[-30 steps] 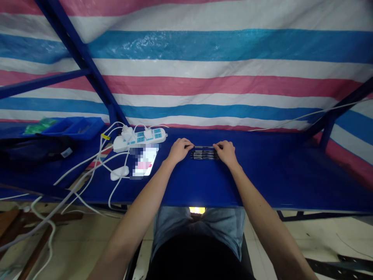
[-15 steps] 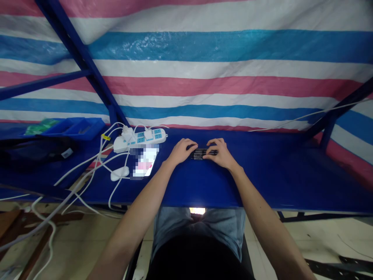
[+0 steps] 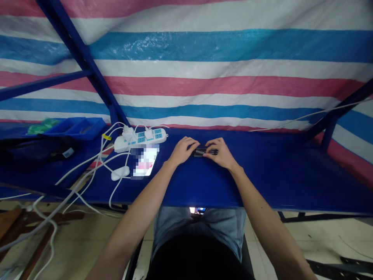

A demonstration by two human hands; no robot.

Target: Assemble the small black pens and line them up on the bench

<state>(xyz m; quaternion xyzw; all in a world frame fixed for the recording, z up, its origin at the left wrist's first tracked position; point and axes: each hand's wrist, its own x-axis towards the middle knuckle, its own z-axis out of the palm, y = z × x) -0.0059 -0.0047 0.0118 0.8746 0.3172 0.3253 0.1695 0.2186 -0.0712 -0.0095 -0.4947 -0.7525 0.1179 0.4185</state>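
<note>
Between my hands, in the head view, is a bundle of slim black sticks that look like pens (image 3: 199,152). It lies crosswise, low over the blue tabletop or on it. My left hand (image 3: 185,151) has its thumb and fingers closed on the bundle's left end. On the right part, my right hand (image 3: 217,151) pinches with curled fingers, thumb on the near side. The fingers partly cover both ends, and single sticks are hard to tell apart.
On the left lie a white power strip (image 3: 141,139) with plugs and tangled cables, a lit phone (image 3: 146,161) and a white adapter (image 3: 120,173). Farther left are blue bins (image 3: 87,128) and a black bag (image 3: 37,151). Another lit screen (image 3: 197,210) shows at my lap.
The bundle looks narrower and more bunched than before, and its grey markings no longer show clearly. My hands have barely shifted.
</note>
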